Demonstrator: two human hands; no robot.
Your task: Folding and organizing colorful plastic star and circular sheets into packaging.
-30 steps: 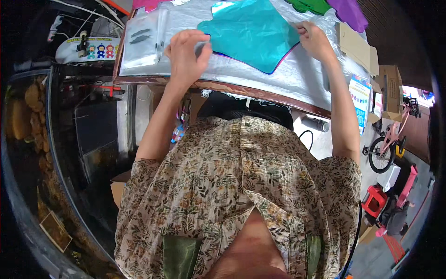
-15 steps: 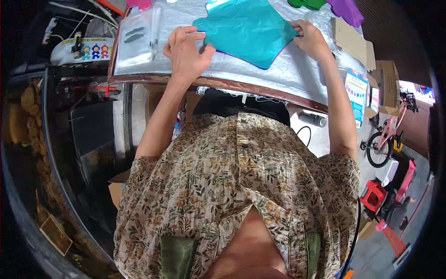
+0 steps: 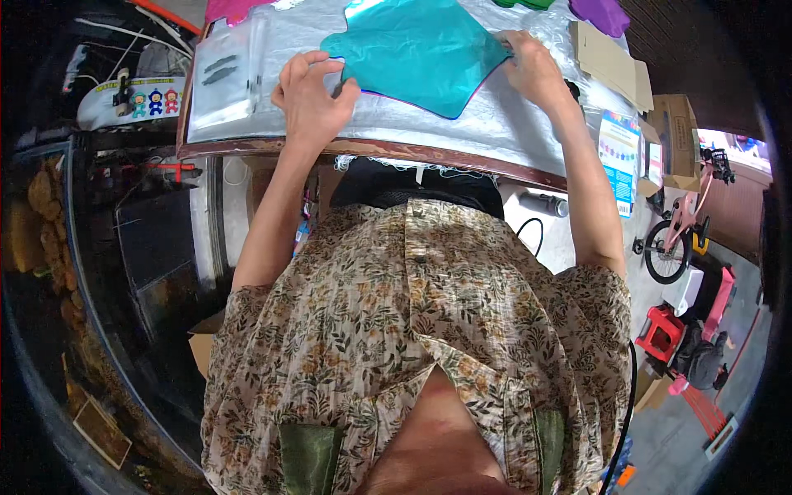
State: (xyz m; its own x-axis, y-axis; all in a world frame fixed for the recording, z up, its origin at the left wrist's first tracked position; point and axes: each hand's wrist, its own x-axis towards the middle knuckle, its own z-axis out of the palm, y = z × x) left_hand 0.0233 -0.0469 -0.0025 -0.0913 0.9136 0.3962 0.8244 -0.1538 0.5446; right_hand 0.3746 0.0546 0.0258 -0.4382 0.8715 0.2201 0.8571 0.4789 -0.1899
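Observation:
A flat, shiny teal foil shape (image 3: 421,58) with lobed edges lies on the table in front of me. My left hand (image 3: 312,99) rests at its left edge, the thumb spread away from the bent fingers, and the fingertips touch the rim. At the foil's right corner, my right hand (image 3: 532,70) pinches the tip between thumb and fingers. A thin dark line runs along the foil's lower border.
Clear plastic bags (image 3: 227,78) lie left of the foil, below a pink foil piece (image 3: 235,10). Purple (image 3: 601,15) and green foil pieces are at the far right, near flat cardboard (image 3: 606,62). A printed package (image 3: 619,161) hangs by the table's right side.
The whole view has shifted slightly, so the table and hands appear a little further left. Both hands keep their places on the foil.

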